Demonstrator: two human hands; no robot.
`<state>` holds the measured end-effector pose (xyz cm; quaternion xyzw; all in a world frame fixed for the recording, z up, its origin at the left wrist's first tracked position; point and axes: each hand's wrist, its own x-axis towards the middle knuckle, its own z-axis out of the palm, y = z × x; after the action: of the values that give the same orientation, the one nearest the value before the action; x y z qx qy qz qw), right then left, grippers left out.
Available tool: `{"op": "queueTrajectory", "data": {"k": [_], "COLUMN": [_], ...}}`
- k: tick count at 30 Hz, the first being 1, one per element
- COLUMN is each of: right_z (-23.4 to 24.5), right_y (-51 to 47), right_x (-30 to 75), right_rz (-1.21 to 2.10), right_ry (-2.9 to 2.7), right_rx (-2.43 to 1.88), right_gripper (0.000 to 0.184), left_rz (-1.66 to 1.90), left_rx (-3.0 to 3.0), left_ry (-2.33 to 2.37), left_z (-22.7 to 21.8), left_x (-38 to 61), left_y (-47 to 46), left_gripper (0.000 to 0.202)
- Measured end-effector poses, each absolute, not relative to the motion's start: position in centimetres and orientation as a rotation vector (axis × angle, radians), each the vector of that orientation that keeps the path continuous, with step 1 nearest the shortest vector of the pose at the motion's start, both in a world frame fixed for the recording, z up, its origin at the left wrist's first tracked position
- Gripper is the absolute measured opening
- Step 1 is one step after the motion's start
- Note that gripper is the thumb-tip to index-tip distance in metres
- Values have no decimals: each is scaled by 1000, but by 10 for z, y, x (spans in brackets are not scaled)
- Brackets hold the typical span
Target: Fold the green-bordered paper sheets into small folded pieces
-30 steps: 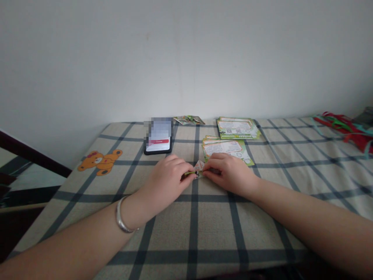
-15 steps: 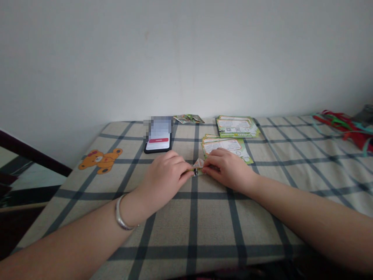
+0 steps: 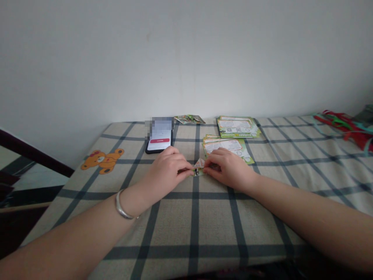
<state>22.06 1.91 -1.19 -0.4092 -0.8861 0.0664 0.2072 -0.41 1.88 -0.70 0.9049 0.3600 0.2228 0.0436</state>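
Observation:
Between my hands is a small folded paper [image 3: 198, 168], printed in green and white, with a pointed top. My left hand [image 3: 169, 167], below a silver bangle [image 3: 122, 206], pinches its left end between thumb and finger. At the paper's right end, my right hand [image 3: 229, 167] is closed in a pinch too. Behind the right hand lies a fanned pile of printed green-and-white cards [image 3: 224, 146], partly covered by that hand. The folded paper sits at about the cloth's level; its lower part is hard to make out.
A phone [image 3: 159, 136] with a lit screen lies behind my left hand. Near the wall are a shiny packet [image 3: 190, 119] and a second card stack [image 3: 236, 126]. An orange bear cutout [image 3: 103, 161] lies left on the checked tablecloth [image 3: 175, 229]. Red and green fabric [image 3: 349, 126] is far right.
My left hand's thumb and finger have spread slightly and sit a little differently on the folded paper. The right hand keeps its grip. The whole view has shifted slightly.

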Motion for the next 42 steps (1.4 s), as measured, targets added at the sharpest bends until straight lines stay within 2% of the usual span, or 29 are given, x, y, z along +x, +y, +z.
{"op": "queueTrajectory", "data": {"k": [5,17,23,28,42], "right_z": [-13,-16,-14,-14,-9], "right_y": [19,23,21,22,19], "right_x": [220,221,220,220,237], "right_rz": [186,262,228,239,195], "right_ry": [-2464,-2433,-2447,-2460,-2602], "right_rx": [-1170,-1124,-1136,-1111,-935], "right_gripper": [10,5,4,3,24], "left_rz": [742,625,588,555,492], "left_rx": [2765,3173,3245,3213,3137], "left_ry": [1055,1147,754,732,785], "left_z": [-11,-8,-13,-17,-21], "left_x": [-8,-4,-4,-6,-4], "left_y": [22,12,11,13,11], "left_gripper": [9,16,17,21,20]}}
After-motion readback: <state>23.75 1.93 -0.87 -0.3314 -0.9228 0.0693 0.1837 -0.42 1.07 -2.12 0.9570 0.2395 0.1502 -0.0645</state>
